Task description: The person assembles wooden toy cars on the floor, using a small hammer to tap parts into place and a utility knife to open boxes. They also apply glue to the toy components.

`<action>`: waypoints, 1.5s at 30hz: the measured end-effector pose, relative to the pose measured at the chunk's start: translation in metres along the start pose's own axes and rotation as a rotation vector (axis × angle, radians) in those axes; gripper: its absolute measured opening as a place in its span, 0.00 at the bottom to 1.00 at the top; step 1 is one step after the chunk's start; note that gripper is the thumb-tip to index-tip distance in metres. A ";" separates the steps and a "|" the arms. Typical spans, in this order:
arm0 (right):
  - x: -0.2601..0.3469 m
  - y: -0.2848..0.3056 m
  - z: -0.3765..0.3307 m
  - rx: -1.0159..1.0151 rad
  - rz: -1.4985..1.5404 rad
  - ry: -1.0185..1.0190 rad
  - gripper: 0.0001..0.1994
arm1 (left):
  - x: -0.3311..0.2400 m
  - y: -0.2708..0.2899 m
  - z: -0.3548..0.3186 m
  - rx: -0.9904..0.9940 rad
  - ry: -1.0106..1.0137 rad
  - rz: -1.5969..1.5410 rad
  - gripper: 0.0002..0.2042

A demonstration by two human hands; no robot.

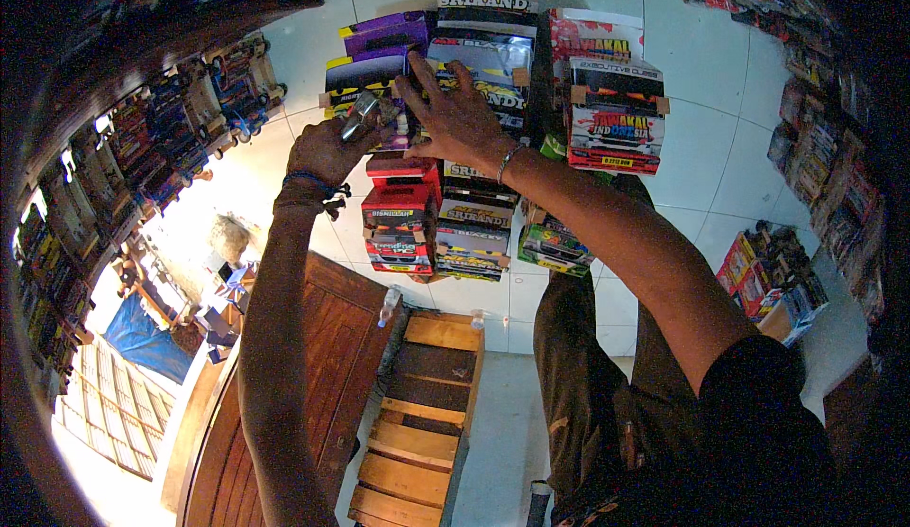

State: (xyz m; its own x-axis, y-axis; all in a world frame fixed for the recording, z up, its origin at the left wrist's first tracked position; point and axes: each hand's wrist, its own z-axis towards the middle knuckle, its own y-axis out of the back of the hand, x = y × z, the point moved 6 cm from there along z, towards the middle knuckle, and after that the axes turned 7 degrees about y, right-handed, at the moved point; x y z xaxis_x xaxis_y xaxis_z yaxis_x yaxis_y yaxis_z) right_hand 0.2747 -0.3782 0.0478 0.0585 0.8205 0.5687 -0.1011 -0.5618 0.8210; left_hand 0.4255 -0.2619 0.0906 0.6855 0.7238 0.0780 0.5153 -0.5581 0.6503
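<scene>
Boxes stand in two rows on the floor [697, 162]. In the far row, the far-left boxes [362, 70] sit beside the far-middle boxes [485, 48], with the far-right boxes [616, 115] across a narrow gap. In the near row, the near-left boxes [400, 228] adjoin the near-middle boxes [474, 233]; the near-right boxes [555, 247] stand beyond them. The left hand [327, 153], a tool [360, 118] in it, is before the far-left boxes; the right hand [463, 121] is before the far-middle boxes. Nearer the person, a panel [332, 356] lies left of a slatted frame [408, 475].
</scene>
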 end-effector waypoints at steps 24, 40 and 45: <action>0.001 -0.002 -0.001 -0.093 0.021 0.032 0.54 | 0.006 -0.011 -0.012 0.008 -0.079 -0.132 0.28; -0.001 -0.008 -0.001 -0.005 0.038 -0.018 0.54 | 0.008 -0.010 -0.014 0.057 0.006 -0.200 0.31; 0.000 -0.006 0.000 0.002 0.027 -0.016 0.54 | 0.006 -0.013 -0.009 0.046 -0.085 -0.151 0.29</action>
State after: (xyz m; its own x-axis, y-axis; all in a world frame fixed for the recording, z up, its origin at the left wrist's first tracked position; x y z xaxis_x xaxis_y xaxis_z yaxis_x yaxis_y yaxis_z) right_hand 0.2756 -0.3754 0.0429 0.0717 0.8030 0.5917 -0.1014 -0.5843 0.8052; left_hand 0.4183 -0.2467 0.0896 0.6385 0.7651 -0.0832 0.6375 -0.4653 0.6141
